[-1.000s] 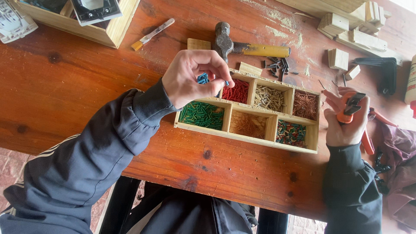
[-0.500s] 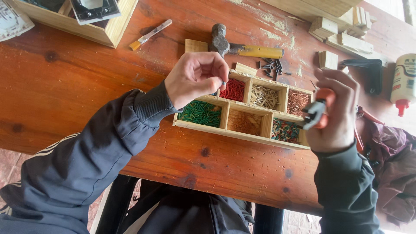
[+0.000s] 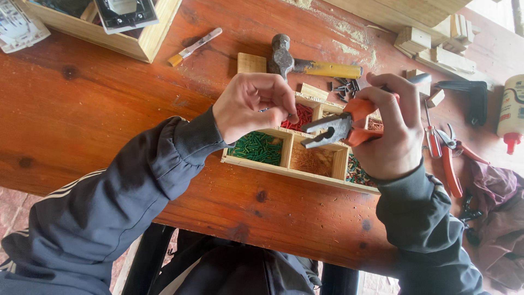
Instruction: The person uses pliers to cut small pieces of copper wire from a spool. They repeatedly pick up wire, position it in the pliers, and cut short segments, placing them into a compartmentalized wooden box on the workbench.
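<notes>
My right hand (image 3: 390, 128) grips orange-handled pliers (image 3: 333, 128), whose grey jaws are slightly apart and point left toward my left hand. My left hand (image 3: 251, 104) is closed, fingertips pinched around something small that I cannot make out. Both hands hover over a wooden compartment tray (image 3: 262, 165) holding green, red and other small pieces in separate sections. The jaws end just right of my left fingertips, above the tray's middle.
A hammer (image 3: 311, 64) with a yellow handle lies behind the tray, next to loose dark screws (image 3: 343, 87). More orange-handled pliers (image 3: 450, 158) and a glue bottle (image 3: 512, 112) lie at the right. A wooden box (image 3: 144, 41) and a small brush (image 3: 194, 46) are at the back left.
My right hand has swung the pliers leftward over the tray until the jaws nearly meet my left fingertips. My left hand has stayed pinched above the tray.
</notes>
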